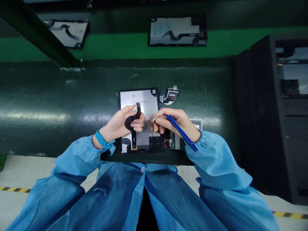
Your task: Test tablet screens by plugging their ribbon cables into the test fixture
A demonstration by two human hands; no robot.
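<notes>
A display panel [141, 96] with a silvery back and black frame lies on the bench in front of me. My left hand [117, 123] is closed on a black ribbon cable [134, 136], which curves over the fingers; its lower end lies at the panel's bottom edge. Close by, above the panel's right side, my right hand [179, 120] pinches a small amber tab [154, 119] with a pale edge. That hand also carries a slim blue pen-like tool [181, 131], slanting back over the wrist. Its tip is partly hidden behind the fingers.
A chrome tally counter [169, 95] stands beside the panel's upper right corner. Partly under my right forearm lies another device [177, 142] with a red wire. Farther back, two similar panels [178, 31] [69, 33] rest on a green strip. A black rack [267, 118] rises at right.
</notes>
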